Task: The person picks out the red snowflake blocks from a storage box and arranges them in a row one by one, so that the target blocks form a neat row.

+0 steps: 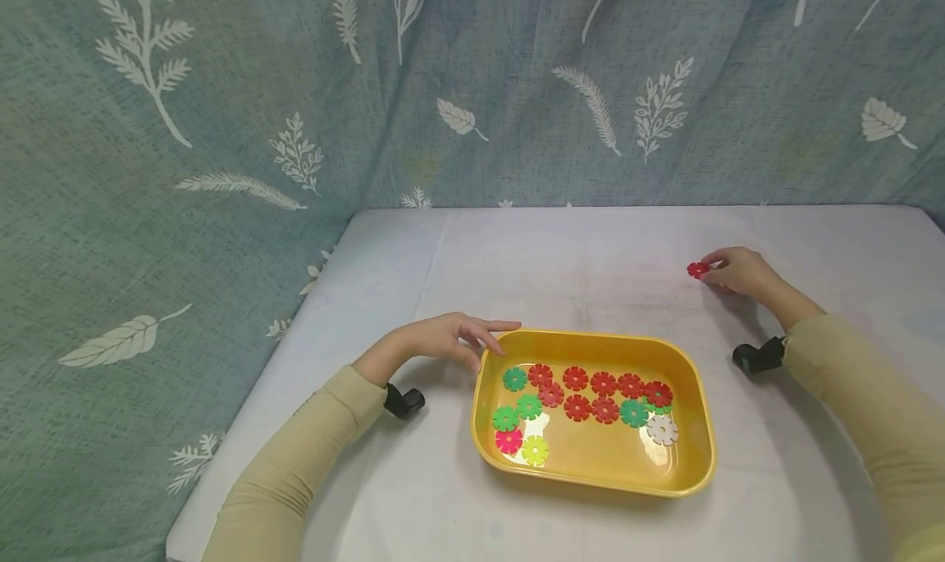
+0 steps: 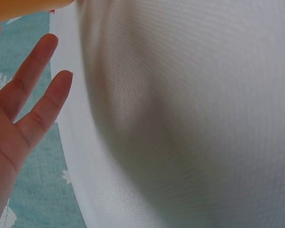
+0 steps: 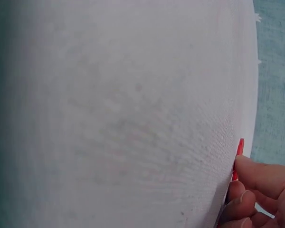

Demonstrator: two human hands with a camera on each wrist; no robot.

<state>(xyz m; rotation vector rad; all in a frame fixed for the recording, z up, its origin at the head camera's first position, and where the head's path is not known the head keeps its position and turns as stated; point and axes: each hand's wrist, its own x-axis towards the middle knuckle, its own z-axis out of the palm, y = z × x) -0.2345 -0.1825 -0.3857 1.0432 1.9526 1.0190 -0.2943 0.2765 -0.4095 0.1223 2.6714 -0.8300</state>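
Note:
In the head view, my right hand pinches a red notched plastic disc over the far right of the table. The right wrist view shows that red disc edge-on between thumb and fingers. My left hand is at the far left corner of a yellow tray, fingers reaching over the rim. Two spread, fairly straight fingers of it show in the left wrist view. Inside the tray lie several similar discs: red ones, green ones, a pink one, a yellow one and a white one.
A white cloth covers the table. Behind it and along the left hangs a green-grey curtain with white leaf prints. A black wrist device sits below the right cuff, with another by the left cuff.

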